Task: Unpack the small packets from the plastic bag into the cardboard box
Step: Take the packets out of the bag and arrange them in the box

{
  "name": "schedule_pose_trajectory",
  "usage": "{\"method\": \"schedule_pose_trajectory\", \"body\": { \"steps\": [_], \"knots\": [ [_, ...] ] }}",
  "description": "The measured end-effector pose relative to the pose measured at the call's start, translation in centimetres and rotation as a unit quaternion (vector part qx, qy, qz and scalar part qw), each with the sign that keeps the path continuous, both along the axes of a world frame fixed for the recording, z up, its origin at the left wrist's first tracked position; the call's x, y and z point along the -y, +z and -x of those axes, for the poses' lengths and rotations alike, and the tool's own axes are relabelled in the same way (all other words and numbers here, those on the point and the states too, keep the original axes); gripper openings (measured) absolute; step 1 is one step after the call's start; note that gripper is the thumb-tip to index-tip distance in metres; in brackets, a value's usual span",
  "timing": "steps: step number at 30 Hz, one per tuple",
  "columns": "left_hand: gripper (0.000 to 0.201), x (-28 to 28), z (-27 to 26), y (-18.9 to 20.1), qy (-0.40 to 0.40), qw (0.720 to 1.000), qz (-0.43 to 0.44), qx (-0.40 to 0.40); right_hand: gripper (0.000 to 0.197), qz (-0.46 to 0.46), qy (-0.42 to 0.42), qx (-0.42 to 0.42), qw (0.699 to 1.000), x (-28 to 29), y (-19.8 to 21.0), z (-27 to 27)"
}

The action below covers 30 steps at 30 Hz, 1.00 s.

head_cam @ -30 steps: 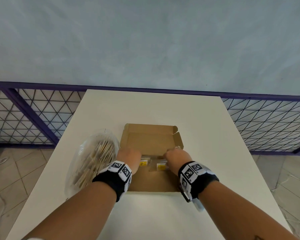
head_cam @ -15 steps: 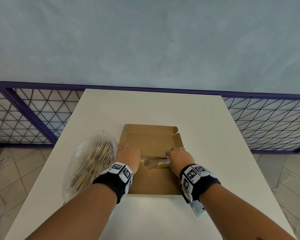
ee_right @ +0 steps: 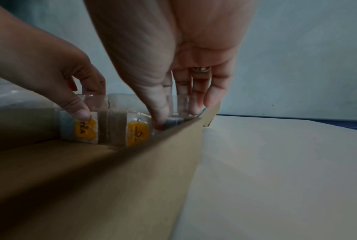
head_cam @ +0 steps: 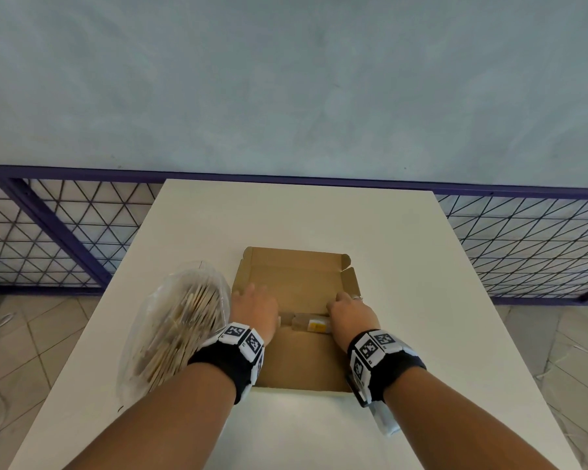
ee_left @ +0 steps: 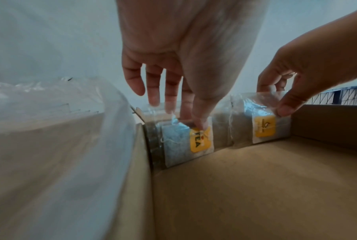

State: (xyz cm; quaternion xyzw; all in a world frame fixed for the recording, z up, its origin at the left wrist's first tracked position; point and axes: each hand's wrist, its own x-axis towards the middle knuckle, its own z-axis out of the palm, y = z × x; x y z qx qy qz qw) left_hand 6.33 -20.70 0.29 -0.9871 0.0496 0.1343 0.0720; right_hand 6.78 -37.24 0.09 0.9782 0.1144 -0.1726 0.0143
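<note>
While both hands work inside the box (head_cam: 299, 364), it sits open on a white table (head_cam: 421, 334) against a pale blue wall (head_cam: 286, 79).

A purple rail with wire mesh (head_cam: 523, 245) runs behind the table over a tiled floor (head_cam: 574, 361). The clear bag (head_cam: 170, 330), full of packets, lies touching the box's left wall. Left hand (ee_left: 185, 56) pinches the left packet (ee_left: 185, 142), marked TEA, between thumb and fingers; right hand (ee_right: 173, 56), wearing a ring (ee_right: 201, 69), pinches the right packet (ee_left: 261, 123). Both packets stand upright side by side, across the box floor. The hands hide the packets' tops from above.
</note>
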Motion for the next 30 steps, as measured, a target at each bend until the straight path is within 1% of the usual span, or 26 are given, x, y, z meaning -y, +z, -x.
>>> {"method": "schedule_pose_trajectory", "body": {
  "steps": [5, 8, 12, 15, 17, 18, 20, 21, 22, 25, 26, 28, 29, 30],
  "knots": [
    [0.032, -0.5, 0.0, -0.1, 0.030, 0.999, -0.010, -0.007, 0.030, -0.009, -0.006, -0.001, 1.000, 0.0, 0.1, -0.1],
    [0.032, -0.6, 0.1, 0.0, 0.049, 0.999, 0.000, 0.002, 0.031, -0.020, -0.009, -0.002, 1.000, 0.1, 0.2, -0.1],
    [0.037, -0.4, 0.4, 0.7, 0.060, 0.997, 0.045, 0.026, 0.033, -0.062, -0.028, -0.003, 0.998, 0.2, 0.5, -0.2],
    [0.037, -0.5, 1.0, 1.6, 0.079, 0.991, 0.097, 0.047, 0.042, -0.119, -0.049, 0.017, 0.992, 0.1, 0.8, 0.1],
    [0.037, -0.9, 1.7, 2.0, 0.107, 0.982, 0.143, 0.066, 0.046, -0.175, -0.083, 0.040, 0.980, 0.2, 1.4, 0.7],
    [0.037, -1.2, 2.2, 2.1, 0.123, 0.976, 0.163, 0.078, 0.044, -0.203, -0.104, 0.050, 0.972, 0.3, 1.7, 1.3],
    [0.034, -2.1, 3.5, 2.3, 0.151, 0.965, 0.191, 0.100, 0.029, -0.238, -0.143, 0.062, 0.959, 0.9, 2.0, 3.0],
    [0.030, -2.7, 4.2, 2.3, 0.161, 0.961, 0.196, 0.107, 0.023, -0.238, -0.158, 0.055, 0.957, 1.2, 1.9, 4.0],
    [0.027, -3.3, 5.0, 2.3, 0.174, 0.959, 0.198, 0.106, 0.023, -0.225, -0.170, 0.035, 0.959, 1.6, 1.5, 5.0],
    [0.022, -5.2, 6.9, 1.7, 0.224, 0.946, 0.217, 0.090, 0.029, -0.181, -0.196, -0.054, 0.962, 2.3, -0.3, 7.3],
    [0.024, -5.8, 7.2, 1.2, 0.242, 0.937, 0.235, 0.089, 0.030, -0.176, -0.196, -0.073, 0.962, 2.3, -0.8, 7.7],
    [0.036, -6.7, 7.7, 0.2, 0.284, 0.911, 0.285, 0.087, 0.031, -0.171, -0.183, -0.080, 0.965, 2.2, -1.5, 8.1],
    [0.042, -7.1, 7.9, -0.2, 0.300, 0.904, 0.294, 0.078, 0.031, -0.171, -0.181, -0.072, 0.966, 2.2, -1.7, 8.1],
    [0.045, -7.4, 8.1, -0.6, 0.310, 0.903, 0.290, 0.062, 0.032, -0.170, -0.183, -0.065, 0.966, 2.2, -1.8, 8.2]
  ]
}}
